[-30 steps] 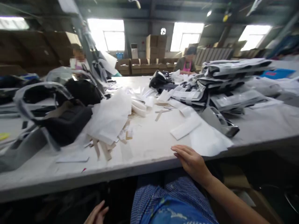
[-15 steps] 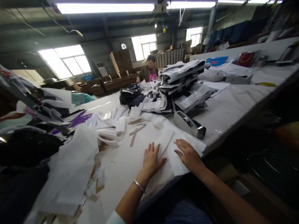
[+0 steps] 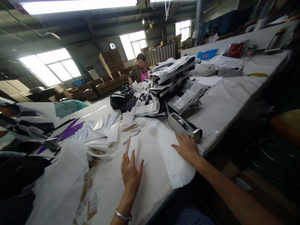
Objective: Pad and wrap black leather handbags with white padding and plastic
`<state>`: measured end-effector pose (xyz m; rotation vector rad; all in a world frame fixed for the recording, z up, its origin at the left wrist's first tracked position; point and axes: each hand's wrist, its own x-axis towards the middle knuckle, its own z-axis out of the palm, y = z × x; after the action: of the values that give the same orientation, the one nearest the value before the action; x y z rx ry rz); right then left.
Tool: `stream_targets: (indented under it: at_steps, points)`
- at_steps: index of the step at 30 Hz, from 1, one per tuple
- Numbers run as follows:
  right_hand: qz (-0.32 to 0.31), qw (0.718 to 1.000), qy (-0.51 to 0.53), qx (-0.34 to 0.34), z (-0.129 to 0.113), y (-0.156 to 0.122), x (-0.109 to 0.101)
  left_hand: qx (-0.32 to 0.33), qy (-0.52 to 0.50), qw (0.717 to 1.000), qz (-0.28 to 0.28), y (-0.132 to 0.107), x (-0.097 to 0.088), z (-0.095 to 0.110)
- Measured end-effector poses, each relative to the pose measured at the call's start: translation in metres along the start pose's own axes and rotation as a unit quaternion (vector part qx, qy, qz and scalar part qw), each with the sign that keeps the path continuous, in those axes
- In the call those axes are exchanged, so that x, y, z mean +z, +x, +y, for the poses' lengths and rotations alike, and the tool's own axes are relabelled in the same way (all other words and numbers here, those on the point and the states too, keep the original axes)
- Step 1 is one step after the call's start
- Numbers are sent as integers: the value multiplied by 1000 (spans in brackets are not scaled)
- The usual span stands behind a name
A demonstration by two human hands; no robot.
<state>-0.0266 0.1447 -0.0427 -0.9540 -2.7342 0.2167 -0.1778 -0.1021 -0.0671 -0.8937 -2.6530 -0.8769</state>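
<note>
My left hand lies open, fingers spread, at the near end of a narrow white strip on the white tabletop. Its fingertips seem to touch the strip. To the right, thin white translucent sheets lie in a pile reaching the table's near edge. My right hand rests open on the right side of these sheets, fingers apart, close to a grey tape dispenser. Brown-grey strips lie just beyond the white strip.
Rolled white pieces and purple strips lie to the left, behind a large white sheet. Stacked black and white bundles rise at the back. A person in a pink apron works across the table. Yellow-handled scissors lie far right.
My left hand has moved left, and the white strip has shifted left with it, off the sheets. My right hand has moved farther up the sheets, toward the tape dispenser. The view has shifted.
</note>
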Motion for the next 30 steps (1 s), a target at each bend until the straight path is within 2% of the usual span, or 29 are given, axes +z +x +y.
stream_targets:
  at_steps: [2, 3, 6, 7, 10, 16, 21, 25, 30]
  points:
    - [-3, 1000, -1, 6, -3, 5, -3, -3, -123, 991, -47, 2, 7, 13]
    - [-4, 1000, 1, 8, -4, 7, -4, -27, -207, 974, -87, 5, 13, 23]
    - [-9, 1000, 14, 15, -8, 11, -5, -138, -391, 892, -179, 17, 41, 52]
    - [-11, 1000, 22, 16, -11, 11, -5, -163, -417, 873, -193, 21, 50, 60]
    - [-28, 997, 74, 15, -20, 8, -4, -195, -454, 842, -219, 32, 70, 78]
    - [-56, 979, 198, -5, -28, 6, 1, -248, -517, 781, -247, 39, 73, 87]
    - [-121, 974, 183, 64, -17, 22, -1, -267, -532, 765, -247, 42, 73, 86]
    - [-133, 975, 174, 47, -29, 21, -4, -260, -525, 769, -255, 44, 73, 89]
    - [-125, 977, 173, -10, -58, -1, -9, -245, -491, 793, -265, 49, 71, 88]
